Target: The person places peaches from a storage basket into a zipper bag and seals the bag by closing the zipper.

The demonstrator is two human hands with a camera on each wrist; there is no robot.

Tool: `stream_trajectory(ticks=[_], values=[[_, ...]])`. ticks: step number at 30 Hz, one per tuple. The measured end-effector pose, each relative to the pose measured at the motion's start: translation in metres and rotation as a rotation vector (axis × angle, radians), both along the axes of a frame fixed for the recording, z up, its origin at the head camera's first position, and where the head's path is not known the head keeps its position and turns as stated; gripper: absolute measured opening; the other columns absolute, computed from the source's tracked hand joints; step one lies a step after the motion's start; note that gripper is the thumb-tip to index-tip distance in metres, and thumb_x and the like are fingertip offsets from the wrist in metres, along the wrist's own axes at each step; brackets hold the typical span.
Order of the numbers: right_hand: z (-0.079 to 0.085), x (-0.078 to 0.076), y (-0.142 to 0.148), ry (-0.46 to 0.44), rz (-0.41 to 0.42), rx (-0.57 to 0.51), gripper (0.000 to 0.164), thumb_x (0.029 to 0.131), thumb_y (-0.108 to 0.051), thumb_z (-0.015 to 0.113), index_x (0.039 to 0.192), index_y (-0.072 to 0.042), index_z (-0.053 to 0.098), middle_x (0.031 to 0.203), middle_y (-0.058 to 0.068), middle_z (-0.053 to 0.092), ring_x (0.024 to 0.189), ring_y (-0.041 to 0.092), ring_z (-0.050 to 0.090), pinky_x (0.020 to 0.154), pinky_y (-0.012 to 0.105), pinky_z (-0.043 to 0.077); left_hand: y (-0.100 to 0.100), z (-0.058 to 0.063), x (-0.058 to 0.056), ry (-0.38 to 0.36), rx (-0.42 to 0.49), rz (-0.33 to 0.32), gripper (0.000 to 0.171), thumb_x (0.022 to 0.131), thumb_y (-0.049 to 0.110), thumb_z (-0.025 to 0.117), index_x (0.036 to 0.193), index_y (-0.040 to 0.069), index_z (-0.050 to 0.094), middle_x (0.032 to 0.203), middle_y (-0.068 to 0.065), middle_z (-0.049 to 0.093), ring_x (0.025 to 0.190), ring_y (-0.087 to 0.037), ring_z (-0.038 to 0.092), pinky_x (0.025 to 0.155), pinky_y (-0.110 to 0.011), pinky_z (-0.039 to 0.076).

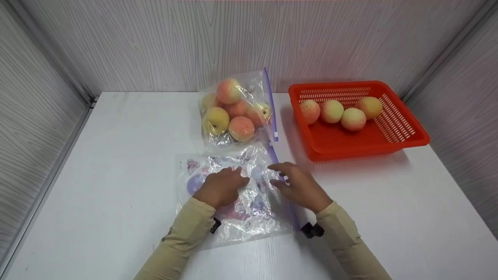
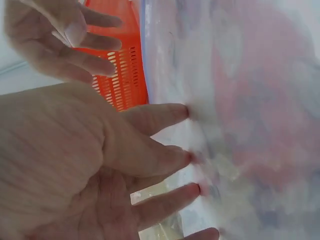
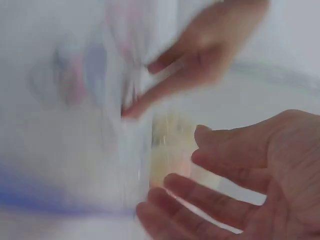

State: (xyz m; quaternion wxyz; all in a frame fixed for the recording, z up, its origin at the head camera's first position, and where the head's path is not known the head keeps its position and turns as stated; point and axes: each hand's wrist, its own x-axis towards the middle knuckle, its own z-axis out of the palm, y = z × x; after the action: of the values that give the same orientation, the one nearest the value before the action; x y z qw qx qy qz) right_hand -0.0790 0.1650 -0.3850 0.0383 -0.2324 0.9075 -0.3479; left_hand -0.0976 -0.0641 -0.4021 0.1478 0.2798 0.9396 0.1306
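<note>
A clear zip bag (image 1: 249,229) with purple and pink prints lies flat on the white table, its purple zip edge to the right. My left hand (image 1: 223,187) is over its middle; in the left wrist view the outstretched fingertips (image 2: 180,111) press on the plastic. At the zip side hovers my right hand (image 1: 299,186), thumb and fingers apart with nothing between them. The right wrist view shows the right hand (image 3: 225,175) with loosely bent fingers beside the blurred bag (image 3: 75,140).
Beyond the flat bag lies a second zip bag (image 1: 255,87) filled with several peaches (image 1: 241,128). A red plastic basket (image 1: 330,144) at the back right holds several more peaches (image 1: 353,119). Pale wood-grain panels (image 1: 155,42) wall in the table's back and sides.
</note>
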Motion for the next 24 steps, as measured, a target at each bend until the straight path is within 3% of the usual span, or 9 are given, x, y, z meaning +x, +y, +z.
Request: stream_trajectory(ticks=[3, 5, 9, 14, 17, 24], values=[[-0.004, -0.021, 0.018, -0.164, -0.114, -0.130, 0.040, 0.097, -0.003, 0.065, 0.135, 0.009, 0.056, 0.131, 0.029, 0.060, 0.113, 0.045, 0.062, 0.097, 0.054, 0.054, 0.007, 0.003, -0.002, 0.014, 0.046, 0.007, 0.037, 0.091, -0.005, 0.062, 0.125, 0.010, 0.069, 0.152, -0.019, 0.046, 0.133, -0.041, 0.050, 0.101, -0.056, 0.050], [-0.010, -0.033, 0.025, -0.291, -0.188, -0.263, 0.043, 0.099, -0.004, 0.060, 0.138, 0.010, 0.050, 0.133, 0.032, 0.056, 0.116, 0.046, 0.060, 0.098, 0.055, 0.053, 0.016, 0.005, -0.004, 0.003, 0.112, 0.010, 0.040, 0.093, -0.004, 0.060, 0.130, 0.009, 0.067, 0.155, -0.018, 0.043, 0.137, -0.039, 0.046, 0.108, -0.053, 0.045], [-0.020, -0.045, 0.029, -0.486, -0.312, -0.470, 0.045, 0.101, -0.005, 0.053, 0.142, 0.010, 0.043, 0.132, 0.032, 0.054, 0.113, 0.042, 0.059, 0.097, 0.050, 0.055, 0.037, 0.005, -0.005, -0.022, 0.213, -0.049, 0.040, 0.099, 0.002, 0.056, 0.138, 0.009, 0.062, 0.152, -0.018, 0.047, 0.134, -0.036, 0.050, 0.111, -0.049, 0.043], [-0.022, -0.050, 0.028, -0.572, -0.363, -0.530, 0.041, 0.102, -0.005, 0.049, 0.141, 0.008, 0.043, 0.129, 0.028, 0.055, 0.107, 0.036, 0.063, 0.096, 0.048, 0.055, 0.056, 0.003, -0.007, -0.008, 0.293, -0.105, 0.026, 0.100, 0.002, 0.055, 0.122, 0.002, 0.069, 0.120, -0.016, 0.067, 0.109, -0.032, 0.064, 0.096, -0.043, 0.054], [-0.020, -0.052, 0.029, -0.600, -0.343, -0.563, 0.040, 0.103, -0.005, 0.048, 0.141, 0.008, 0.042, 0.130, 0.027, 0.053, 0.109, 0.038, 0.063, 0.097, 0.049, 0.055, 0.061, 0.002, -0.009, -0.017, 0.312, -0.081, 0.015, 0.098, -0.001, 0.055, 0.102, 0.001, 0.069, 0.092, -0.010, 0.064, 0.088, -0.028, 0.064, 0.080, -0.041, 0.055], [-0.021, -0.056, 0.033, -0.736, -0.347, -0.638, 0.044, 0.104, -0.009, 0.048, 0.145, 0.005, 0.040, 0.138, 0.026, 0.051, 0.118, 0.040, 0.060, 0.104, 0.051, 0.050, 0.056, -0.002, -0.012, -0.099, 0.293, -0.034, 0.011, 0.095, -0.001, 0.054, 0.091, 0.005, 0.062, 0.082, -0.003, 0.053, 0.080, -0.023, 0.057, 0.070, -0.039, 0.050]])
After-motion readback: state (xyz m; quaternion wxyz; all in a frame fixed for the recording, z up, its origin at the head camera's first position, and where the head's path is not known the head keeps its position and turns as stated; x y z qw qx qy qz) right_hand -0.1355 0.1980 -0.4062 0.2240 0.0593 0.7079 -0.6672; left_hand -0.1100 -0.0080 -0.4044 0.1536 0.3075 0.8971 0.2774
